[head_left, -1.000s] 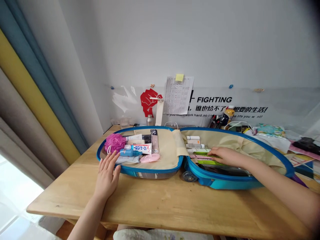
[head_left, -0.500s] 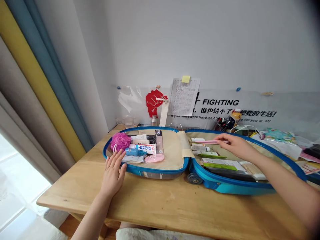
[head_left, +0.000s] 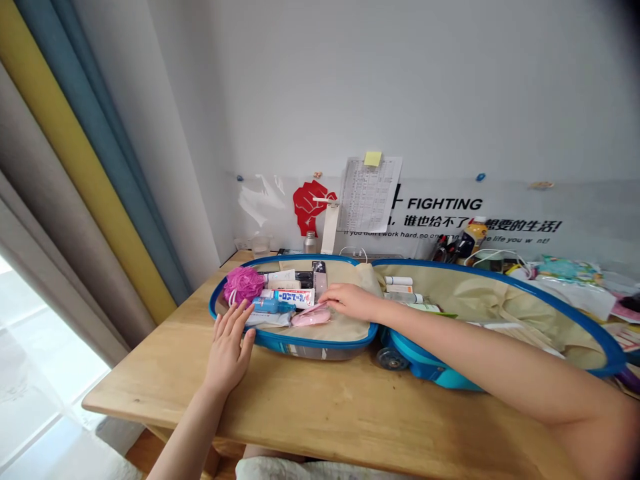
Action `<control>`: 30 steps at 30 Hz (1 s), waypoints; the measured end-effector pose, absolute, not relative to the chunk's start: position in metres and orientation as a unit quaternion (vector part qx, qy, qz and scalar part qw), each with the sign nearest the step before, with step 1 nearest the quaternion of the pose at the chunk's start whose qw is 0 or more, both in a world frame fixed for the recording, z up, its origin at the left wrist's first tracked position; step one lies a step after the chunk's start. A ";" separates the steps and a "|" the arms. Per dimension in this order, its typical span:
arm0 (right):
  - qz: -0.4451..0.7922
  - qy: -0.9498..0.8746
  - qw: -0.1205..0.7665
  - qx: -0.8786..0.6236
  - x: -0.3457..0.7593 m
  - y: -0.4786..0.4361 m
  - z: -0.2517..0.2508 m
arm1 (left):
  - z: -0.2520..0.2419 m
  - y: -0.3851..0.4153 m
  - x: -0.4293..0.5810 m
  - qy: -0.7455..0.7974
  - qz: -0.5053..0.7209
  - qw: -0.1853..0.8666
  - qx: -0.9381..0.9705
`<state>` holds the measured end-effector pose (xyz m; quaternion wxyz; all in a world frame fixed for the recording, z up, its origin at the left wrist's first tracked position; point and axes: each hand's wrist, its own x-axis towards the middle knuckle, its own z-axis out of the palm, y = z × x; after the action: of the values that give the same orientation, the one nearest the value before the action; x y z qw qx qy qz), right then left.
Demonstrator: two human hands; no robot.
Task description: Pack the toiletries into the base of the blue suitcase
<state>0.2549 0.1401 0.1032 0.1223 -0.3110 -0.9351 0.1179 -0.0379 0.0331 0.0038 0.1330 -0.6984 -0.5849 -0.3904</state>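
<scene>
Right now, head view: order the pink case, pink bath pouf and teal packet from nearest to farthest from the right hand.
1. pink case, just left of the right hand.
2. pink bath pouf, far-left corner of the suitcase.
3. teal packet, far right on the table.

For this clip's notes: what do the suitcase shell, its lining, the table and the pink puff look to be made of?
The suitcase shell looks like hard plastic: glossy blue with a smoothly moulded rim. The lining seems to be thin beige fabric, since it creases and folds. The table is pale wood with a satin finish, and its grain lines show. The pink puff is probably plastic mesh, judging by the ruffled, bunched netting.
</scene>
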 end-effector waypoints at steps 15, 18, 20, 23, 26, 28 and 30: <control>0.129 -0.956 0.018 -0.263 0.251 0.140 0.094 | 0.004 0.033 -0.038 -0.587 -0.391 0.138 -0.696; 0.120 -0.951 0.029 -0.284 0.258 0.140 0.109 | 0.004 0.033 -0.038 -0.587 -0.392 0.135 -0.695; 0.109 -0.942 0.053 -0.312 0.272 0.143 0.125 | 0.004 0.033 -0.038 -0.586 -0.395 0.133 -0.695; 0.118 -0.907 0.090 -0.395 0.308 0.150 0.149 | 0.004 0.033 -0.038 -0.586 -0.396 0.132 -0.694; 0.142 -0.857 0.063 -0.491 0.356 0.155 0.160 | 0.003 0.033 -0.038 -0.584 -0.395 0.134 -0.696; 0.147 -0.829 0.006 -0.540 0.386 0.153 0.156 | 0.003 0.033 -0.038 -0.584 -0.396 0.135 -0.695; 0.151 -0.807 -0.042 -0.569 0.410 0.150 0.147 | 0.003 0.033 -0.038 -0.586 -0.396 0.133 -0.694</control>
<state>0.4103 0.1496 0.1475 -0.0422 -0.5691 -0.8072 0.1509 -0.0382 0.0329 0.0031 0.1332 -0.6942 -0.5858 -0.3964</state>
